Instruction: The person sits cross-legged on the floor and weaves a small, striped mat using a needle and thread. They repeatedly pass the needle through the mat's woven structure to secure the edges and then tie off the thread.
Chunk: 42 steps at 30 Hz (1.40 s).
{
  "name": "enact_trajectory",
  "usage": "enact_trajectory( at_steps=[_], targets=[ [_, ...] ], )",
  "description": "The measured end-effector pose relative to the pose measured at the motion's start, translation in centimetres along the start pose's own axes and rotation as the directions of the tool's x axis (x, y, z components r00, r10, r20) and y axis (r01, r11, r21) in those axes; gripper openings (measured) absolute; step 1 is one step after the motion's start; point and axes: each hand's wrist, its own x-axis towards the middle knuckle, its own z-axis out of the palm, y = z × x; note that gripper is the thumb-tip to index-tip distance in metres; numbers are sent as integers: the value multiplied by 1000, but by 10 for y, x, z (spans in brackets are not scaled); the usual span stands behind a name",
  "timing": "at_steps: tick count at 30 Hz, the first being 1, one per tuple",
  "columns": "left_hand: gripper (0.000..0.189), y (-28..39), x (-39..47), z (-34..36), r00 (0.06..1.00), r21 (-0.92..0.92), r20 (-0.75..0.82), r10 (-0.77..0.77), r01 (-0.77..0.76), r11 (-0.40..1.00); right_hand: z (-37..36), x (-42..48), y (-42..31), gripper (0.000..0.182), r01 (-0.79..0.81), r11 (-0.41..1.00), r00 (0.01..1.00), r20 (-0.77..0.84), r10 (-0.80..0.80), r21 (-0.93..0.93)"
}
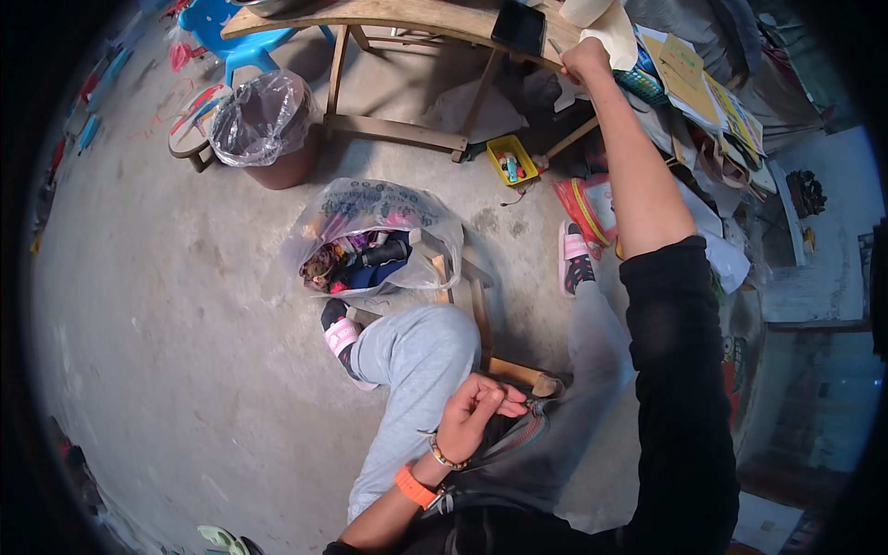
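Note:
My right hand (588, 59) is stretched far forward to the wooden table's edge (416, 24), its fingers curled into a fist. A thin greyish piece (555, 47) shows beside the fingers, and I cannot tell whether it is held. Close by on the table are a black phone-like device (519, 28) and cream paper or cloth (610, 38). My left hand (479, 409) hovers over my lap, fingers bent and the thumb near the index finger; anything small between them is too fine to make out. Beside it lies a grey patterned strap (520, 440).
A plastic bag of fabric bits and a dark spool (385, 253) sits before my knee, near a wooden frame (479, 312). Beyond stand a lined bin (281, 173), a small stool (191, 132), a blue plastic chair (250, 48) and a yellow basket (512, 159). Papers (694, 83) pile up at right.

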Motion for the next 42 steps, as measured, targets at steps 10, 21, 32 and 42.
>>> enact_trajectory(
  at_steps=[10,21,32,42],
  targets=[
    [13,-1,5,6,999,27,-46,-6,8,1000,1,77,49,21,226,908,942,-157,-296,-352],
    [10,-1,3,0,986,142,-130,101,-83,986,-60,-265,89,18,434,760,875,-27,-483,483],
    [6,-9,0,0,954,235,-207,218,-168,957,-9,-512,144,14,183,890,980,-4,-200,417],
    [6,-13,-10,2,938,229,-221,267,-216,949,3,-519,141,15,389,886,921,-108,-374,251]
  ],
)
